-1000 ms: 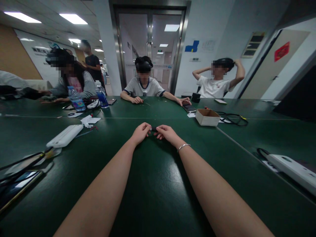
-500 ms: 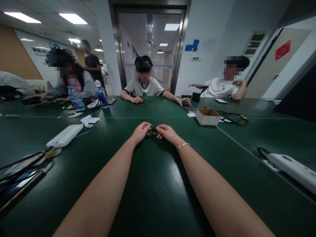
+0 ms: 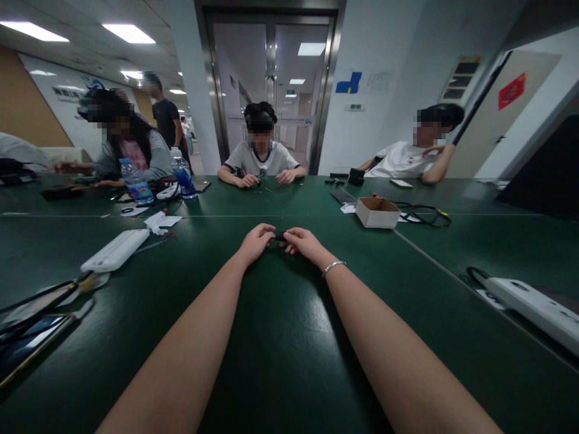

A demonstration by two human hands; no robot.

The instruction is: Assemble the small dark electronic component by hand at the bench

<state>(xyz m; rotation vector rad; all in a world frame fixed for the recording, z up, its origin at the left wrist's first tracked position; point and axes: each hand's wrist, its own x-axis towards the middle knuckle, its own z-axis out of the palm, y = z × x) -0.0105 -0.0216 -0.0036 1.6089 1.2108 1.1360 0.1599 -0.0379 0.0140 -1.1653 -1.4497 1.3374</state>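
Plainly, with the small black piece in the hands as the centre of the clock, a smartphone (image 3: pixel 34 345) lies at eight o'clock, its screen catching light, with black cables (image 3: pixel 43 294) just beyond it. At nine o'clock rests a white oblong device (image 3: pixel 115 251), and near it some crumpled white paper (image 3: pixel 157 221). Between nine and ten stands a clear bottle (image 3: pixel 136 182); at ten, a second bottle (image 3: pixel 183 176), with a blue lower part, is beside it. Behind them sits a co-worker in grey sleeves (image 3: pixel 160 158).

The left hand (image 3: pixel 256 243) is nearly closed, thumb and fingertips meeting at the left end of the small black piece (image 3: pixel 279 236). That piece is held low above the green table (image 3: pixel 275 337), too small to identify. The right hand (image 3: pixel 306 242) pinches its right end, the other fingers loosely curled below; a silver bracelet (image 3: pixel 334 267) circles the wrist at four o'clock.

At twelve, a co-worker in a white T-shirt (image 3: pixel 265 161) has both hands at the table. Toward three stands an open cardboard box (image 3: pixel 377 214), with a coiled black cable (image 3: pixel 427 217) just right of it. At two leans another person in white (image 3: pixel 402 160). Between three and four lies a white power strip (image 3: pixel 534 308).
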